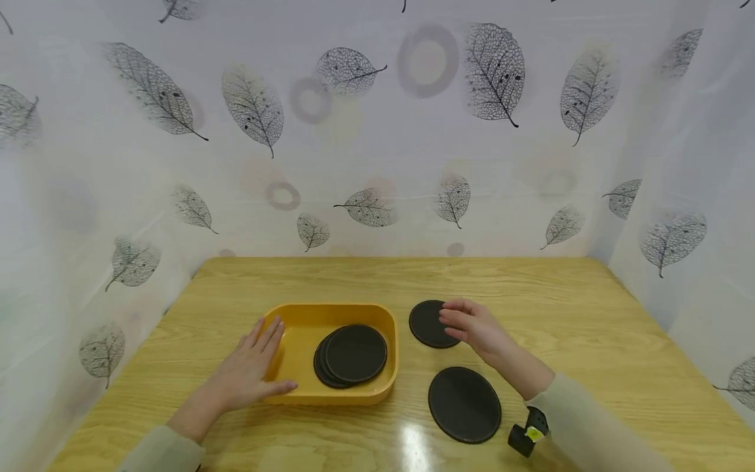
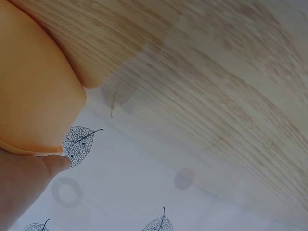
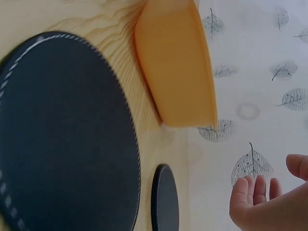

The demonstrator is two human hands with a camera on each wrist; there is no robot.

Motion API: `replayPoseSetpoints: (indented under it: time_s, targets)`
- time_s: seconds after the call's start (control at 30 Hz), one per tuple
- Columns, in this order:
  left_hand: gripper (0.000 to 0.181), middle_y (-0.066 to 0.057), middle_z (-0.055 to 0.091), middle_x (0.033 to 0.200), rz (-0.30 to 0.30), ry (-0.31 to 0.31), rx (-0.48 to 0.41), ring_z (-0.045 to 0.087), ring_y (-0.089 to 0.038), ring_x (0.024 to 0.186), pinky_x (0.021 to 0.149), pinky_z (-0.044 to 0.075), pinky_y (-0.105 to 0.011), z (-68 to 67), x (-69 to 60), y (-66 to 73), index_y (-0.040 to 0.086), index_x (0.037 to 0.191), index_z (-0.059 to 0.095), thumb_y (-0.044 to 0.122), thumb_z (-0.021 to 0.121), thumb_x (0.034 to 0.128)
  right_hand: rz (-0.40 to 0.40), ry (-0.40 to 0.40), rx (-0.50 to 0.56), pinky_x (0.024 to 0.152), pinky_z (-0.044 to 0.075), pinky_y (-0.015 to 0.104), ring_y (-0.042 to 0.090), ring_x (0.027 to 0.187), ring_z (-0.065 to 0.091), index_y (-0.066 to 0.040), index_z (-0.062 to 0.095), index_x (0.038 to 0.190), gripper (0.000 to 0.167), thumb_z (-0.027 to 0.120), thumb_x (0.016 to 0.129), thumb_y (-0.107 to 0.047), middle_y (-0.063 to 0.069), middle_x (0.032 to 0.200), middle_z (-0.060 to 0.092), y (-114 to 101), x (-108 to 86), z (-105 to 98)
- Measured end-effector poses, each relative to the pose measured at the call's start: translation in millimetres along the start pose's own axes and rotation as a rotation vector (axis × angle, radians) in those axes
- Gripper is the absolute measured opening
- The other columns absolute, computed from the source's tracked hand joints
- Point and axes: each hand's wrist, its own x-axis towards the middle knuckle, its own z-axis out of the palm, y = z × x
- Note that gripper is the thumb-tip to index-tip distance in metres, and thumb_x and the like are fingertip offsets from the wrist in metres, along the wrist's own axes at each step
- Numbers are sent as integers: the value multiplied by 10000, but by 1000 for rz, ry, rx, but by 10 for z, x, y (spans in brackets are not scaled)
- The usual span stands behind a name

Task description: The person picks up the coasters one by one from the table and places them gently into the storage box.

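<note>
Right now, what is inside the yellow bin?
At least three overlapping round black coasters lie in the yellow bin. The top one covers most of the others, hiding whatever lies beneath; the left hand partly covers one end.

Head view forward and down, wrist views closer, tray shared

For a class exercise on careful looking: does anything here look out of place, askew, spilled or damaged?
Nothing looks spilled or damaged. The only mildly untidy spot is the stack of round black coasters in the yellow tub: they are fanned out, their edges not lined up.
</note>
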Motion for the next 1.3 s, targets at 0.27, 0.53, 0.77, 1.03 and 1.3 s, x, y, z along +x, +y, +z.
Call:
replayPoseSetpoints:
  time_s: [0.27,0.53,0.77,1.03,1.3]
  targets:
    - [954,-214,93,1441,8,5,9,0,-389,1296,957,198,-583,-19,3,-4,-63,1382,150,583,515,782,16,5,-23,961,325,405,408,1217,281,149,246,1263,490,453,925,-138,300,1309,245,63,-122,-249]
    - [960,-214,96,1441,13,5,15,-1,-391,1295,957,202,-580,-29,0,-7,-53,1388,135,594,503,783,10,-4,-95,943,348,404,383,1170,356,147,270,1246,513,500,903,-158,271,1239,341,138,-211,-315]
    - [962,-215,99,1440,17,10,27,-6,-385,1297,953,208,-583,6,-2,-17,-55,1387,141,607,490,782,-15,-32,-241,905,377,418,317,1071,441,119,343,1230,516,547,880,-200,231,1166,426,264,-267,-328]
    - [954,-209,88,1443,12,5,0,-32,-369,1301,951,203,-589,12,0,-7,-67,1379,160,599,496,784,-23,-126,-362,883,390,413,315,1065,450,130,323,1239,559,557,876,-225,237,1167,429,328,-316,-364]
    - [955,-213,88,1442,16,8,6,-34,-368,1301,954,204,-584,24,3,-14,-68,1379,158,602,491,786,-15,-201,-479,878,379,469,395,1123,380,92,328,1277,595,589,854,-235,241,1213,409,397,-361,-365]
